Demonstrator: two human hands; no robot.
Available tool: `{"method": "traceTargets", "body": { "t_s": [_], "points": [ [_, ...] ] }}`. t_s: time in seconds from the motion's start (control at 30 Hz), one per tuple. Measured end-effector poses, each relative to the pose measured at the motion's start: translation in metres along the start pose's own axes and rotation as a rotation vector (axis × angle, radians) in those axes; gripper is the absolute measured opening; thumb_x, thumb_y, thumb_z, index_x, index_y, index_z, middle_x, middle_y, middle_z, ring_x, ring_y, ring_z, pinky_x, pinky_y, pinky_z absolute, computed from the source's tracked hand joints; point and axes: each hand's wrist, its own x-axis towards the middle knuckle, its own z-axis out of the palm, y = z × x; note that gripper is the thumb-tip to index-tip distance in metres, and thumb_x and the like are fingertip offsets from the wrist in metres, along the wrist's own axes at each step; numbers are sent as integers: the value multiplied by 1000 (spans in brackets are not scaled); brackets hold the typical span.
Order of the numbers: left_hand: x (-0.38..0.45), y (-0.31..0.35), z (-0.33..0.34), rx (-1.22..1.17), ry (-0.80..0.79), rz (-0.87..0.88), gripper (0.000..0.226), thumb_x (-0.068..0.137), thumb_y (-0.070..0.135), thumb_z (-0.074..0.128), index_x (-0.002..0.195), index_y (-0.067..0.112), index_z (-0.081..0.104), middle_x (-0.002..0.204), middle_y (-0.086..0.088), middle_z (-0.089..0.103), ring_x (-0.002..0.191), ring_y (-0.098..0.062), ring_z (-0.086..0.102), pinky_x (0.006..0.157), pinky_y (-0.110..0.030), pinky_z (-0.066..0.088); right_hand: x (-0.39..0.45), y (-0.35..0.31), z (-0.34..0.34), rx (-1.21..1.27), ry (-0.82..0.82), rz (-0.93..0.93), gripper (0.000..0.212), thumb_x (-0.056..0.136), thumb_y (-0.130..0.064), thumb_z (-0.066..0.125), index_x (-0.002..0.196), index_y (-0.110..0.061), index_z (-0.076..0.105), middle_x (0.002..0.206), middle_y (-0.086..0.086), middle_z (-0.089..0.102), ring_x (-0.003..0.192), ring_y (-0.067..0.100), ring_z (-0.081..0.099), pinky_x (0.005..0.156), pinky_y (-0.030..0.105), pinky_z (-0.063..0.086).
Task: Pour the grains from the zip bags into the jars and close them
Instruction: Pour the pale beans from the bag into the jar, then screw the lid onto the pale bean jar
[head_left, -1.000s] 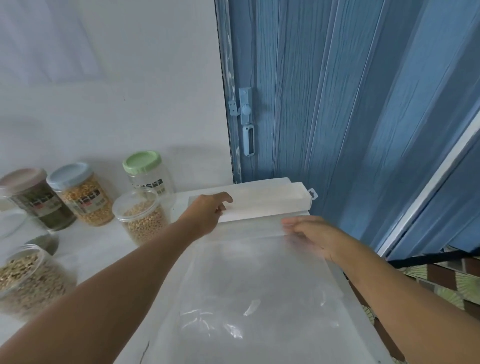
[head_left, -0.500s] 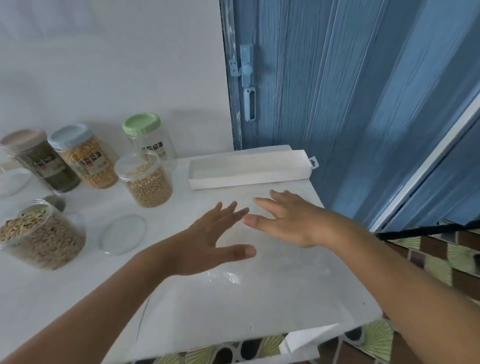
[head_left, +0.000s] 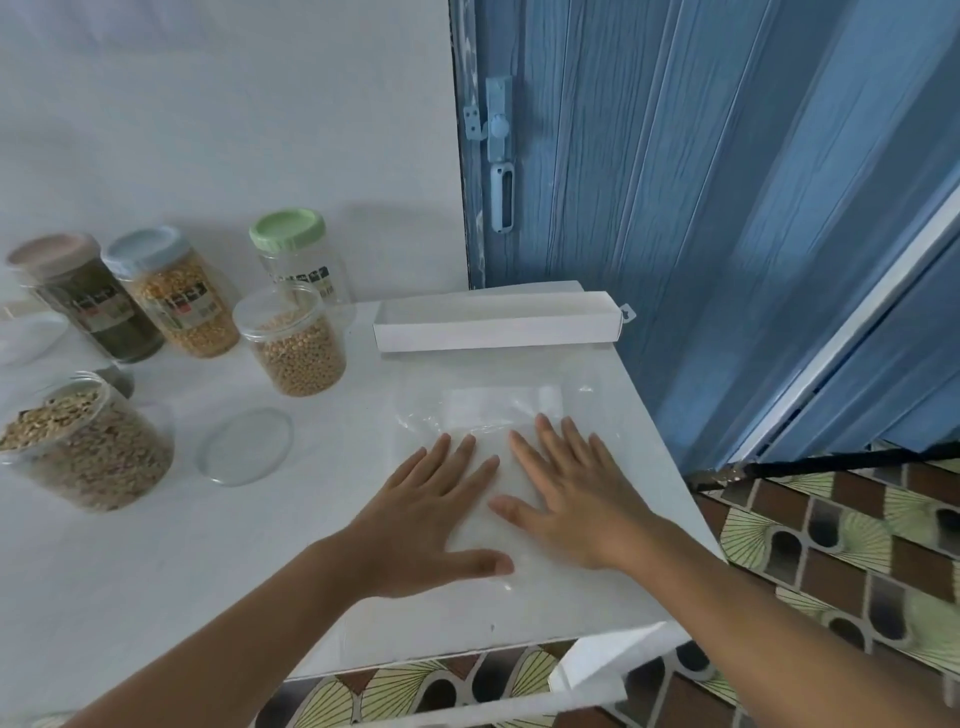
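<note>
Head view shows an empty, clear plastic zip bag (head_left: 488, 415) lying flat on the white surface (head_left: 156, 561), just in front of a long white cardboard box (head_left: 496, 327). Both hands rest on it with straight, spread fingers: the left hand (head_left: 434, 514) on its near left part, the right hand (head_left: 569, 493) beside it, thumbs close together. This reads as smoothing out a bag already emptied. To the left stand two clear jars without lids, a small one of yellow grain (head_left: 296, 340) and a larger one of mixed brown grain (head_left: 88, 441), with a round clear lid (head_left: 245, 446) lying flat between them. Behind are three capped jars, green-lidded (head_left: 291, 254), blue-lidded (head_left: 171, 291) and pink-lidded (head_left: 78, 296). The next move likely calls for lifting that lid and seating it on an open jar.
</note>
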Motion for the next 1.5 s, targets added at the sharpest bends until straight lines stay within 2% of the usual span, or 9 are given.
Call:
{"method": "traceTargets", "body": {
  "t_s": [0.53, 0.63, 0.7, 0.83, 1.03, 1.17, 1.27, 1.37, 1.5],
  "points": [
    [2, 1, 9, 65, 83, -18, 109, 80, 101, 23, 162, 42, -18, 166, 8, -33, 152, -16, -37, 124, -35, -19, -4, 2, 13, -44, 152, -28, 91, 91, -87, 5, 163, -36, -18, 171, 0, -26, 158, 25, -24, 129, 48, -10],
    [0, 0, 3, -134, 92, -39, 110, 74, 104, 26, 165, 46, 5, 171, 12, -17, 157, -11, -24, 128, -35, -10, 0, 1, -1, 34, -26, -8, 95, 87, -90, 9, 161, -38, -22, 167, -4, -34, 154, 23, -33, 127, 49, -15],
    [0, -1, -8, -498, 171, -122, 101, 72, 103, 36, 156, 46, 40, 172, 15, 17, 159, -3, 6, 130, -34, 8, 4, 1, -24, 99, -159, 2, 97, 89, -89, 22, 162, -39, -18, 169, -3, -31, 155, 23, -30, 128, 49, -12],
    [-6, -11, -40, -826, 524, -291, 30, 93, 56, 70, 114, 36, 74, 105, 19, 75, 103, 1, 69, 100, -37, 55, 15, 1, -80, 175, -256, 14, 86, 93, -75, 51, 164, -38, 18, 171, -1, 21, 157, 25, 23, 125, 41, 25],
    [-71, -58, -67, -745, 997, -595, 4, 96, 33, 72, 94, 36, 73, 65, 12, 58, 61, -6, 52, 63, -30, 45, 43, -59, -117, 138, 1, -107, 65, 93, -68, 59, 148, -37, 47, 133, -8, 57, 102, 10, 59, 89, 32, 49],
    [-130, -105, -66, -540, 1331, -875, 48, 87, 34, 82, 128, 29, 59, 114, 1, 53, 114, -21, 46, 100, -40, 42, 65, -133, -107, 282, 2, -239, 75, 89, -68, 66, 151, -33, 45, 122, -7, 58, 110, 12, 57, 95, 32, 49],
    [-158, -141, -68, -618, 1283, -1090, 96, 75, 47, 90, 151, 25, 36, 147, -12, 34, 142, -32, 24, 120, -52, 26, 95, -182, -87, 290, -27, -282, 96, 81, -75, 69, 158, -27, 36, 139, 2, 52, 126, 21, 53, 104, 39, 48],
    [-174, -177, -63, -747, 1108, -1152, 123, 67, 58, 92, 161, 20, 23, 161, -12, 24, 151, -32, 18, 124, -56, 25, 131, -221, -66, 269, -55, -224, 120, 65, -87, 71, 157, -20, 35, 152, 11, 44, 135, 32, 47, 107, 45, 47],
    [-182, -214, -49, -897, 1079, -947, 113, 56, 57, 98, 148, 23, 40, 138, 0, 53, 128, -22, 54, 104, -49, 52, 159, -255, -48, 121, -94, -96, 133, 51, -94, 72, 152, -14, 36, 157, 17, 31, 139, 39, 38, 108, 49, 44]
  ]
}}
